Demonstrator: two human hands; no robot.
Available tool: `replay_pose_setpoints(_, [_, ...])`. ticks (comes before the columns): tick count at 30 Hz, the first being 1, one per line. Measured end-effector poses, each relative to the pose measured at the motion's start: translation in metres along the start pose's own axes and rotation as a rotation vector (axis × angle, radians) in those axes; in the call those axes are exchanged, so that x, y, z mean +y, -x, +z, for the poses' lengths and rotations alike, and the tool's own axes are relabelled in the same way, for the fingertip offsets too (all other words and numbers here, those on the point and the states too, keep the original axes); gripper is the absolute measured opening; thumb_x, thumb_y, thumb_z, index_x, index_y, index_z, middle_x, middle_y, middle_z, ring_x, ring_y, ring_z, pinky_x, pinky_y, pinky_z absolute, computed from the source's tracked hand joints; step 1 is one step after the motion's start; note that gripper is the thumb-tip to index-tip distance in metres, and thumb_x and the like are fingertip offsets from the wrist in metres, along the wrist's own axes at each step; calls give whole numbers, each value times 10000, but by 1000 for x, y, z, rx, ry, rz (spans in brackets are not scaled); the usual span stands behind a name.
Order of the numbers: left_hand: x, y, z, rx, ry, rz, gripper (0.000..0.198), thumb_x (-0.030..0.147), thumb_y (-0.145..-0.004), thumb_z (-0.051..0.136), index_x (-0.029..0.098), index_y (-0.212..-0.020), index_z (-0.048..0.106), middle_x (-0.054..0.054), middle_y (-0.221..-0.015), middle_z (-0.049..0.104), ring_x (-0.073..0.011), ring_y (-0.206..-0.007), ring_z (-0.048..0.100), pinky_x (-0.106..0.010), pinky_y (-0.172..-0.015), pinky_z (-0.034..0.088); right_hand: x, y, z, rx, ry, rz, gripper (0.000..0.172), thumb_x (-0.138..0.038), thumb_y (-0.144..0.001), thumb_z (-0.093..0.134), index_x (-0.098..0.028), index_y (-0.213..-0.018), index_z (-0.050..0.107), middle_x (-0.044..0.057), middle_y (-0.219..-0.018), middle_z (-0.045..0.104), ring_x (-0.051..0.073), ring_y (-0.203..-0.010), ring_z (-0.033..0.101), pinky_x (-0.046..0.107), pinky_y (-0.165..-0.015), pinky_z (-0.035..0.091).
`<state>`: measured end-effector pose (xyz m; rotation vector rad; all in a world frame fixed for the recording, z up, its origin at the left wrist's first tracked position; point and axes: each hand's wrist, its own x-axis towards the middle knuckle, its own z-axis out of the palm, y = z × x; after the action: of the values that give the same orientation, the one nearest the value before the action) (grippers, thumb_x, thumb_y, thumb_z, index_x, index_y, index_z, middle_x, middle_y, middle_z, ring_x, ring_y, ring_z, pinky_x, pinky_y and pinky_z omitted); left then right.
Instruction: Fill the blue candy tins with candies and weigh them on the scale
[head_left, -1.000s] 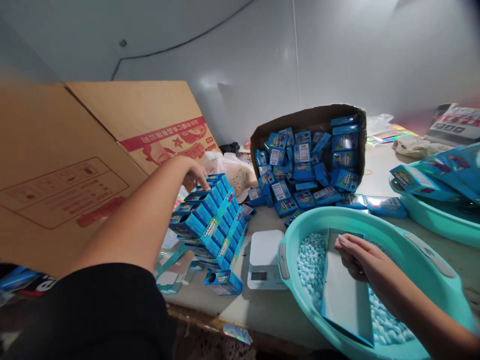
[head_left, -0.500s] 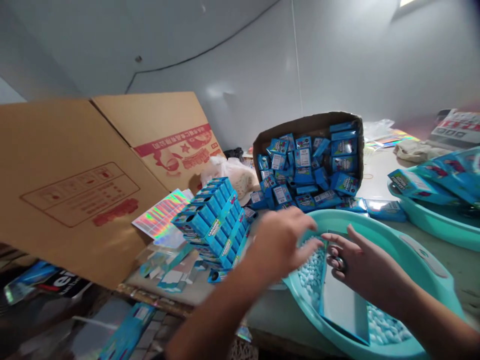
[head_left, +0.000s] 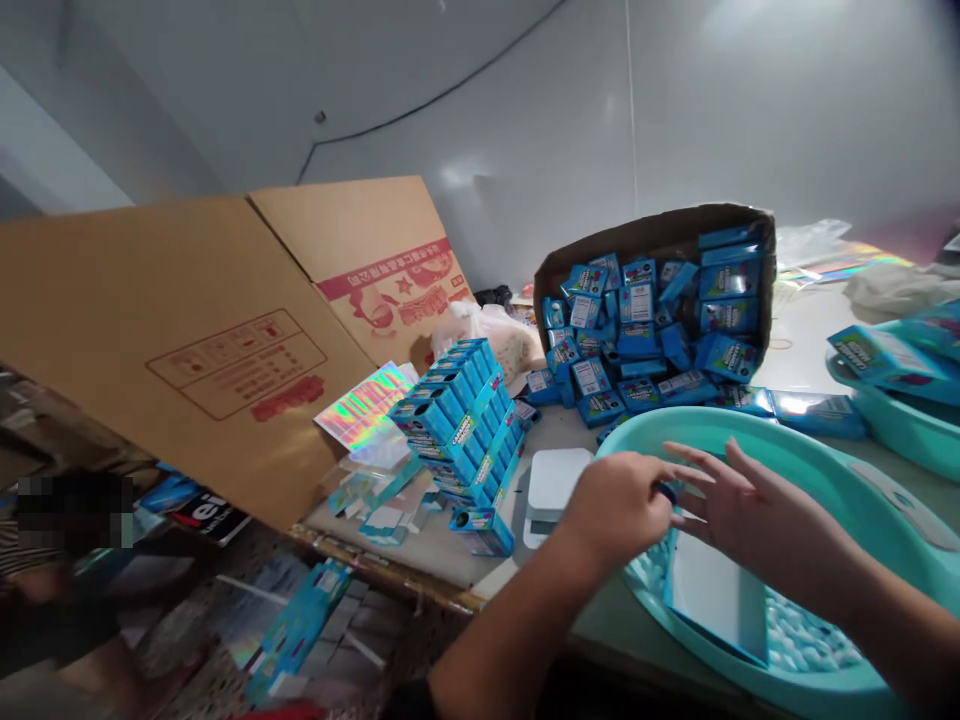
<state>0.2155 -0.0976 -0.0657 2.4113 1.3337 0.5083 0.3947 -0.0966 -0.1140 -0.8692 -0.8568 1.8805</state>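
My left hand (head_left: 619, 508) is closed, its thumb and fingertips pinching at the fingers of my right hand (head_left: 765, 515). A dark ring (head_left: 666, 491) shows between them, partly covered. The right hand's fingers are stretched out and spread. Both hands are over a teal basin (head_left: 896, 590). Small pale blue and white pellets (head_left: 806, 640) lie in the basin, and an open carton with a white inside (head_left: 720, 597) rests tilted on them. Left of the basin is a white flat device (head_left: 559, 482) like a small scale, partly behind my left forearm.
Blue printed boxes (head_left: 480, 430) stand stacked, with one single box (head_left: 481, 532) in front. A tipped carton (head_left: 570, 248) holds several more. A big cardboard box (head_left: 195, 290) stands left. Another teal basin (head_left: 915, 440) is at the right. A person (head_left: 67, 590) is low at left.
My left hand has come across to the right hand and now pinches at its fingers. The right hand's fingers have spread out. The view has turned left, showing the white device.
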Motion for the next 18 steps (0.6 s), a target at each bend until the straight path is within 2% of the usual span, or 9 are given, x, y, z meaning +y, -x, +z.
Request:
replay_pose_setpoints(2, [-8,13,-41,147,40,-78,210,187,-803,604,283,-923,747,-68,-1008,783,-237,-961,723,-372,-898,580,2,-5,2,146,28,-7,611,-783,-786,573,-269,-1100,676,115,-1380,635,351,-1232,622,509,-983,530])
replay_pose_setpoints(4, [-24,26,-95,308,21,-179,177,219,-788,615,265,-886,756,-46,-976,781,-238,-928,718,-386,-884,572,5,-11,0,293,93,-61,618,-785,-729,642,-248,-1033,675,138,-1411,603,366,-1240,611,503,-986,525])
replay_pose_setpoints(7, [-62,34,-182,504,-34,-316,228,311,-765,617,201,-912,753,-68,-911,759,-263,-849,695,-401,-786,557,8,-16,-5,311,154,-145,667,-809,-678,684,-241,-1028,683,152,-1388,611,364,-1183,639,494,-958,537])
replay_pose_setpoints(8, [-77,32,-206,520,-48,-361,274,339,-732,639,182,-928,748,-75,-906,756,-263,-850,691,-385,-781,550,8,-17,-6,287,159,-148,679,-816,-677,681,-238,-1035,689,155,-1368,624,360,-1158,651,490,-942,544])
replay_pose_setpoints(9, [-93,27,-226,448,-82,-432,315,375,-686,662,179,-920,740,-71,-895,754,-255,-860,687,-358,-781,543,8,-18,-8,276,160,-136,677,-817,-683,674,-232,-1022,695,161,-1339,640,357,-1129,664,486,-922,552])
replay_pose_setpoints(10, [-107,21,-241,313,-123,-484,347,408,-650,679,182,-908,733,-65,-898,752,-247,-886,681,-335,-790,534,8,-19,-9,275,157,-121,658,-810,-701,663,-226,-1004,700,166,-1312,656,353,-1101,676,480,-902,559])
replay_pose_setpoints(12, [-134,6,-257,154,-140,-526,359,429,-541,752,180,-799,729,-62,-825,738,-248,-859,670,-315,-761,517,6,-20,-9,300,146,-97,595,-776,-754,631,-222,-956,704,169,-1249,687,341,-1050,695,465,-861,569])
replay_pose_setpoints(14, [-155,-7,-261,35,-147,-546,357,462,-482,786,194,-705,711,-33,-732,700,-223,-787,645,-292,-714,492,4,-20,-10,336,149,-69,559,-758,-785,602,-221,-902,704,171,-1187,712,334,-999,706,456,-821,572])
replay_pose_setpoints(18, [-174,-27,-264,-114,-183,-594,361,474,-427,826,206,-556,621,15,-570,578,-158,-605,536,-256,-596,408,4,-17,-11,303,206,-65,592,-777,-750,626,-210,-879,734,177,-1124,731,331,-976,705,447,-824,563])
